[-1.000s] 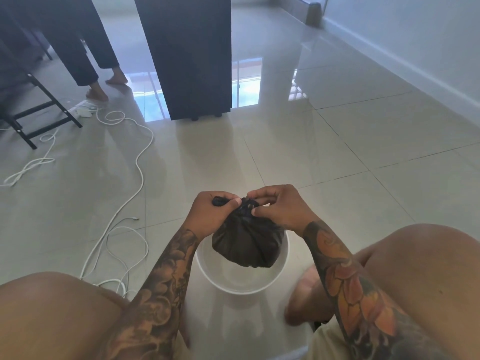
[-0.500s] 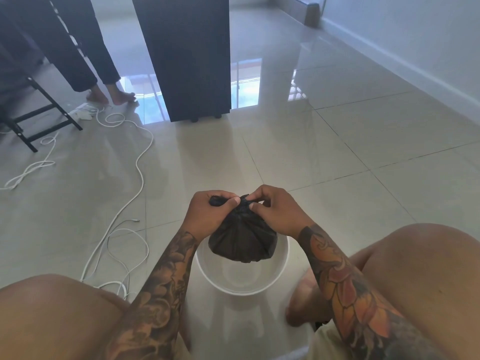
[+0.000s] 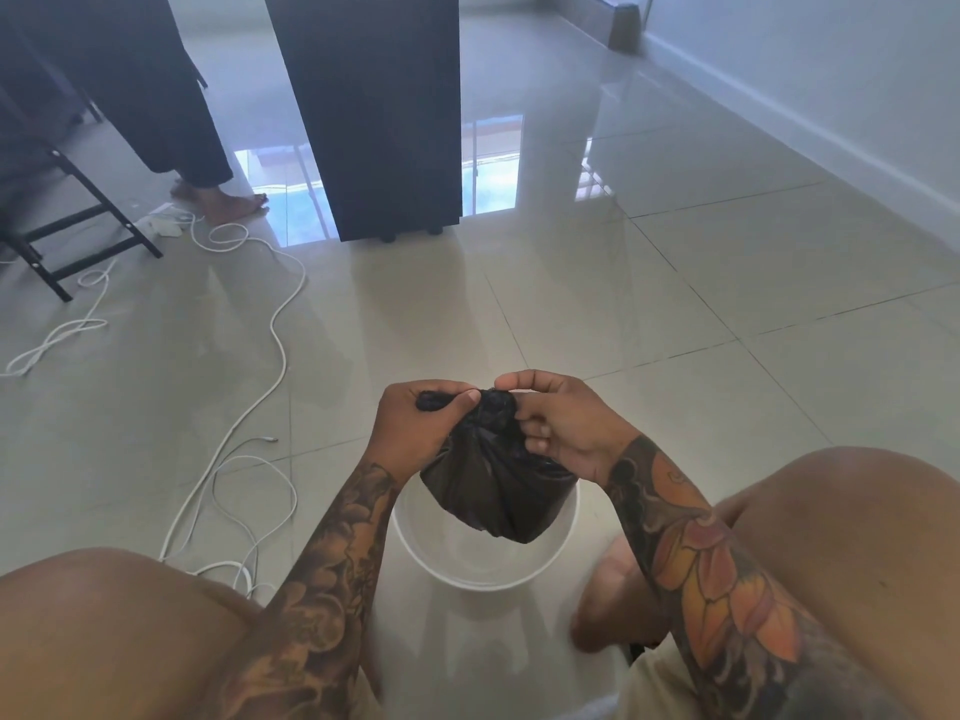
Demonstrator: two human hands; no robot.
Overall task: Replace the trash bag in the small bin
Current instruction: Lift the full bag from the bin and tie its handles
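both hands (image 3: 415, 428) (image 3: 561, 428) fingers pinching gathered neck of black bag (image 3: 493, 491) above white bin (image 3: 483, 574).

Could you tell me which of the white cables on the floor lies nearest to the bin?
The looped cable left of the white bin, ending in coils by the person's left knee. The other bundle lies far off near the black stand.

A glossy pale tiled floor (image 3: 649, 314) fills the frame. A small white bin (image 3: 483, 563) stands on it at lower centre. White cables (image 3: 270, 356) loop across the left side. A dark cabinet (image 3: 374, 111) stands at upper centre, a black metal frame (image 3: 78, 236) at upper left, with a bare foot (image 3: 228, 205) just beside it
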